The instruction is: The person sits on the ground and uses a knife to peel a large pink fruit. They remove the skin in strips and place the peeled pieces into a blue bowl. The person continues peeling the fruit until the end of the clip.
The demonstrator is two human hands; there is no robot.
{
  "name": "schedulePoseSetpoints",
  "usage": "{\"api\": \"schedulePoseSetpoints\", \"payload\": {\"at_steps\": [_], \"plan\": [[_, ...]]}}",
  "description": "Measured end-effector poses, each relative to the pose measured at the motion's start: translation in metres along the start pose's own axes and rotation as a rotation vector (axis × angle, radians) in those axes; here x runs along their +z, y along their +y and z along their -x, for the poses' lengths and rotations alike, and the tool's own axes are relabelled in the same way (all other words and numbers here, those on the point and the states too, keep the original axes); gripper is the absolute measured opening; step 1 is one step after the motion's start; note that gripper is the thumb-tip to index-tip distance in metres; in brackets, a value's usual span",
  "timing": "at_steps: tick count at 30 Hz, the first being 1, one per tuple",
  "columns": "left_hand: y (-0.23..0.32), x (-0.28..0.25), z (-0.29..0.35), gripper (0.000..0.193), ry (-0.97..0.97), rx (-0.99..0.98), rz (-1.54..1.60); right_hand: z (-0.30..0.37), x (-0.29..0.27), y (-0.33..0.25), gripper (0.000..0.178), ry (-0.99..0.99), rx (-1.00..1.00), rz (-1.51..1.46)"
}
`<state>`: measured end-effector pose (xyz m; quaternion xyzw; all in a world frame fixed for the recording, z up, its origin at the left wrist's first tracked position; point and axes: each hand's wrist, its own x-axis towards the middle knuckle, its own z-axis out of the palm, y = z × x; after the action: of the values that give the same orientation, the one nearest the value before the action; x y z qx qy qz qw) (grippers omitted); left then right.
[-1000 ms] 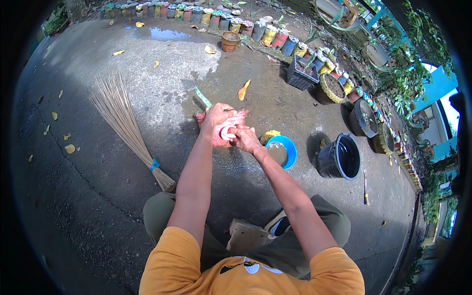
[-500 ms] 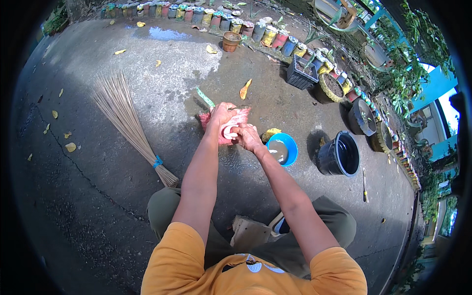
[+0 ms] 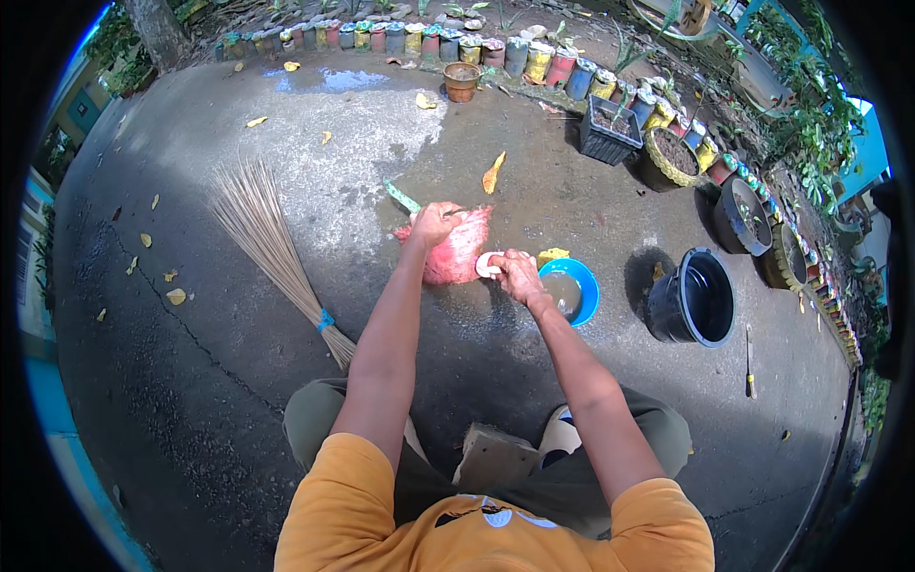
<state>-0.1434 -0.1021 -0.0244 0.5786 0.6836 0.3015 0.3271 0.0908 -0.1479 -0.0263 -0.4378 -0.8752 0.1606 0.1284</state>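
A flat, wet-looking red and pink cloth-like piece (image 3: pixel 459 250) lies on the concrete in front of me. My left hand (image 3: pixel 435 225) is closed on its upper left part. Beside that hand a green strap (image 3: pixel 401 196) sticks out, and a short dark thing pokes out on the other side; I cannot tell what it is. My right hand (image 3: pixel 520 277) grips a white rounded object (image 3: pixel 488 264), possibly soap, at the red piece's right edge. Just right of this hand stands a blue basin (image 3: pixel 583 285) of cloudy water.
A stick broom (image 3: pixel 276 238) lies to the left. Farther right are a black bucket (image 3: pixel 690 300) and a thin tool (image 3: pixel 749 362). Something yellow (image 3: pixel 553 255) sits behind the basin. Potted plants and a painted bottle border (image 3: pixel 460 46) line the far side. A block (image 3: pixel 496 456) is between my feet.
My right hand has moved with the white object from the middle of the red piece to its right edge, nearer the basin. My left hand keeps its hold. The view has shifted slightly.
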Motion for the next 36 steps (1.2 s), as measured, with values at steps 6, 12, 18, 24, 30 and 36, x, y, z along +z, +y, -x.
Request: {"api": "schedulePoseSetpoints", "payload": {"at_steps": [6,12,18,24,30,36], "plan": [[-0.018,-0.004,-0.019,0.042,-0.065,-0.056,0.06,-0.024,0.002,-0.04,0.021,0.032,-0.269,-0.1],[-0.024,-0.006,-0.033,0.04,-0.09,0.014,0.212,-0.012,0.013,0.014,0.022,0.051,0.077,-0.194],[-0.014,-0.006,-0.035,0.037,-0.12,-0.021,0.212,0.001,0.016,-0.018,0.021,0.134,-0.152,-0.22],[-0.009,-0.005,-0.031,0.024,-0.061,0.084,0.106,-0.001,0.037,-0.013,0.021,0.229,-0.057,-0.201],[-0.016,-0.003,-0.035,0.023,0.014,0.075,0.089,0.002,0.033,-0.04,0.019,0.189,-0.134,-0.069],[-0.017,-0.003,-0.033,0.024,0.03,0.098,0.038,0.012,0.049,-0.02,0.022,0.267,0.008,-0.221]]}}
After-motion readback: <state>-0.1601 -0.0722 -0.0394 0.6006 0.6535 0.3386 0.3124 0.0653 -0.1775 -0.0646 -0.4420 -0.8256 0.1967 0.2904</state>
